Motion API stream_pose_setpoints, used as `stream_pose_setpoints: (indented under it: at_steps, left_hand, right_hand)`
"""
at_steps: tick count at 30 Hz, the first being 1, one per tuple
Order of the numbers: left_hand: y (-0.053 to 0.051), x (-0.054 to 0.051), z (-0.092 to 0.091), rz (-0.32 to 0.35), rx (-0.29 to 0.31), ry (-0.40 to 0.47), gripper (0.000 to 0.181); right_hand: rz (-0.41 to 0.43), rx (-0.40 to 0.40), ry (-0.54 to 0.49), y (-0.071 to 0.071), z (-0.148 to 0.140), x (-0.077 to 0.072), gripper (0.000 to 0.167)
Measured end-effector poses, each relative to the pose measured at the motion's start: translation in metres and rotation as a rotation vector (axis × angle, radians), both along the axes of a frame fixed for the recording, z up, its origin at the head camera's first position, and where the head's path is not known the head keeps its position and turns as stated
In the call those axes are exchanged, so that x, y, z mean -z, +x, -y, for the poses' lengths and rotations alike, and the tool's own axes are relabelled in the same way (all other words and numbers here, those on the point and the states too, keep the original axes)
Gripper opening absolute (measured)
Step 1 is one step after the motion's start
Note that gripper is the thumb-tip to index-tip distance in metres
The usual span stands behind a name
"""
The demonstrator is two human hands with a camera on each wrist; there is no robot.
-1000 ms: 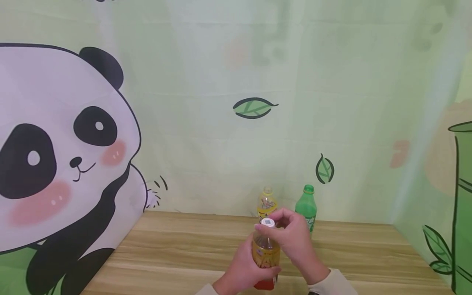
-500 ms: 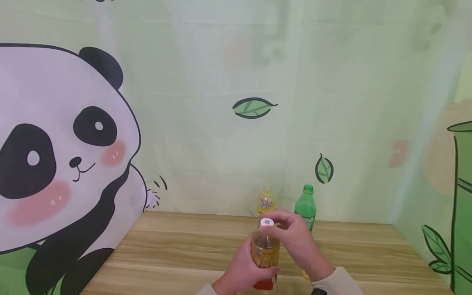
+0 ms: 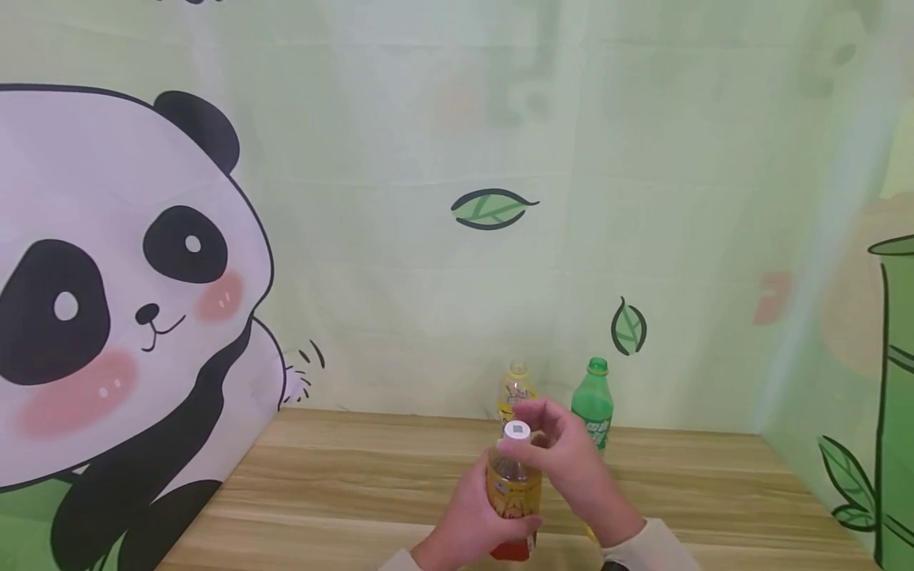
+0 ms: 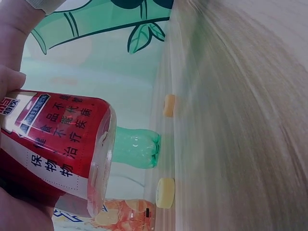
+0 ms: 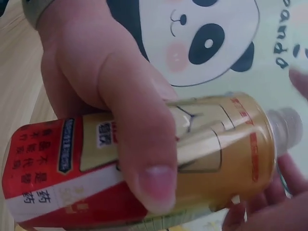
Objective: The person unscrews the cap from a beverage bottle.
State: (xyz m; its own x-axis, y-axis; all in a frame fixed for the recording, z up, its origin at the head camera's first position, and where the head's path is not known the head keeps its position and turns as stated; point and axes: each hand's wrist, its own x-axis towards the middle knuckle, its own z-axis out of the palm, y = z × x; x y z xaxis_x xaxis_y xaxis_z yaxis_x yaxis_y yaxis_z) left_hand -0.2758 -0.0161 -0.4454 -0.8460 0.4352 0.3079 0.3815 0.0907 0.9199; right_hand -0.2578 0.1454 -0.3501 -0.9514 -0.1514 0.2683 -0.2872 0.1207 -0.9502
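Observation:
A drink bottle (image 3: 514,488) with a gold and red label stands nearly upright in front of me. My left hand (image 3: 474,507) grips its body, the thumb (image 5: 151,159) lying across the label. Around the white bottle cap (image 3: 517,430) at its top curl the thumb and fingers of my right hand (image 3: 571,460); the thumb lies against the cap's near side. Some space shows beside the cap in the right wrist view. Past the bottle's base (image 4: 103,159), the left wrist view shows the table surface. Part of the right hand's grip is hidden.
A yellow-labelled clear bottle (image 3: 516,388) and a green bottle (image 3: 593,400) stand uncapped at the back. Two yellowish caps, a yellow cap (image 4: 165,192) and an orange-yellow cap (image 4: 169,106), lie on the wooden table (image 3: 343,476). A printed panda backdrop (image 3: 400,317) rises behind.
My right fingers have shifted round the cap: they closed over it half a second ago and have since loosened back. My left hand keeps its grip, the bottle almost still.

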Motion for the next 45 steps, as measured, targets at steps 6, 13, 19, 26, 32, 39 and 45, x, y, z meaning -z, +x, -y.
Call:
stream_pose_setpoints:
  at_steps: [6, 13, 19, 26, 32, 39, 45]
  left_hand:
    - [0.0, 0.002, -0.002, -0.035, 0.031, 0.028, 0.067]
    - [0.0, 0.003, -0.002, -0.02, 0.043, 0.038, 0.068]
    - [0.001, 0.001, 0.0, 0.0, 0.034, 0.026, 0.069]
    - [0.002, 0.001, 0.001, 0.012, 0.026, 0.017, 0.07]
    - [0.003, -0.002, 0.002, 0.041, 0.01, 0.0, 0.068]
    - [0.002, -0.002, 0.002, 0.014, -0.007, -0.019, 0.065]
    - [0.001, 0.0, 0.002, 0.003, -0.007, -0.008, 0.068]
  right_hand:
    - [-0.053, 0.236, 0.053, 0.006, 0.01, 0.001, 0.048]
    - [-0.096, 0.303, 0.077, 0.011, 0.015, -0.002, 0.045]
    - [-0.121, 0.291, 0.078, 0.01, 0.013, 0.0, 0.038]
    - [-0.137, 0.21, 0.037, 0.007, 0.009, 0.003, 0.028]
    - [-0.136, 0.112, 0.006, 0.006, 0.005, 0.003, 0.027]
    - [-0.085, -0.016, -0.042, 0.006, 0.002, 0.003, 0.031]
    - [-0.078, -0.024, 0.013, 0.005, 0.001, 0.001, 0.04]
